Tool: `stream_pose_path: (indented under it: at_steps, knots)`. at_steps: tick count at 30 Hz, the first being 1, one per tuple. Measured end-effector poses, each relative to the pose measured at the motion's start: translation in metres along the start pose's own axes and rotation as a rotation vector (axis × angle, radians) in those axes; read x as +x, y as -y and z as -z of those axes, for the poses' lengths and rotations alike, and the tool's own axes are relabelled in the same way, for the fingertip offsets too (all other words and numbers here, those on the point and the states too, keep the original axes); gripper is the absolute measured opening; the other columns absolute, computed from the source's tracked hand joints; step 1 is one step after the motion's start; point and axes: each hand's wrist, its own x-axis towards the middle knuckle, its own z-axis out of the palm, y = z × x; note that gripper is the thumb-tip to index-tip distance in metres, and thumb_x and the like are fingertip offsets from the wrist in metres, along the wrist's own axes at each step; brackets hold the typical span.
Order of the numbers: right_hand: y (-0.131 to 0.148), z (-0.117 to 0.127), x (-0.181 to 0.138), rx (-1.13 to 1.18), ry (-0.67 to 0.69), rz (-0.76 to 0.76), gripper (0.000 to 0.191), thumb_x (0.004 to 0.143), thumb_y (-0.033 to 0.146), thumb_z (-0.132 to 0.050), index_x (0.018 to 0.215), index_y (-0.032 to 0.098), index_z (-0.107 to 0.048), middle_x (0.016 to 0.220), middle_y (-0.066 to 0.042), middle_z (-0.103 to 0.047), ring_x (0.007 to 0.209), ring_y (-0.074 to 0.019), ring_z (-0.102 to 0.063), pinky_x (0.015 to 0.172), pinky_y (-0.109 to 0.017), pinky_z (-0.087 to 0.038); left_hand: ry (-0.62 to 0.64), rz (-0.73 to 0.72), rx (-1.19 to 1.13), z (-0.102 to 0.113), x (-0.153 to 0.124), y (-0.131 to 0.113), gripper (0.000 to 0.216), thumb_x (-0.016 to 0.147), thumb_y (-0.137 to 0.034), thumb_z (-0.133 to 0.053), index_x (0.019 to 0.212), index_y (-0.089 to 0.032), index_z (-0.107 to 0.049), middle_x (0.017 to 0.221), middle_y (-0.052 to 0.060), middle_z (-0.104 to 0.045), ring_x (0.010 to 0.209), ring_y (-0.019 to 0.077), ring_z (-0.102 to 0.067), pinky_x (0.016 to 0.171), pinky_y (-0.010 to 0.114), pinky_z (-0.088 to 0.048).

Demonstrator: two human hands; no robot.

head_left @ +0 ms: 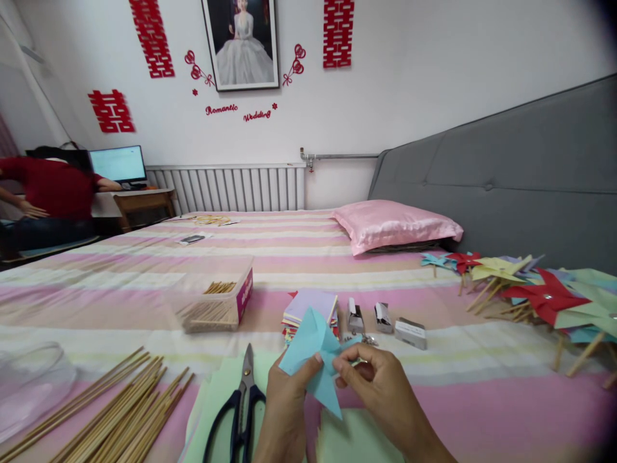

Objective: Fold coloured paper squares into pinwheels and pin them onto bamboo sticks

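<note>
A light blue paper pinwheel (315, 350), partly folded, is held up between my two hands. My left hand (289, 392) grips it from the left, thumb pressed on its face. With thumb and forefinger, my right hand (378, 379) pinches the paper near its middle and right side; whether a small pin is also there is hidden. Behind the pinwheel sits a stack of coloured paper squares (311, 302), with small metal pins (369, 339) to its right. Dark-handled scissors (243, 399) rest on pale green paper sheets (214, 392) beside my left hand.
Bamboo sticks (120, 411) and a clear plastic tub (207, 315) of sticks lie left. Small boxes (409, 333) stand beyond my right hand. Finished pinwheels (544, 296) lie at right, near a pink pillow (395, 225). A person in red (53, 193) sits at a desk.
</note>
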Motion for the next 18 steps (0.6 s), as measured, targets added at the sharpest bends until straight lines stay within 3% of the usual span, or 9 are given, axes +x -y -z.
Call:
stream_pose_path:
  at_steps: [18]
  knots:
    - [-0.0021, -0.0088, -0.0021, -0.005, -0.182, -0.061, 0.030, 0.072, 0.046, -0.059, 0.065, 0.018, -0.054, 0.048, -0.003, -0.062, 0.049, -0.0182, -0.060, 0.045, -0.022, -0.042, -0.027, -0.108, 0.102, -0.0051, -0.0022, 0.0011, 0.019, 0.064, -0.019, -0.072, 0.078, -0.010, -0.063, 0.062, 0.002, -0.066, 0.058, 0.0142, -0.055, 0.060, 0.029, -0.044]
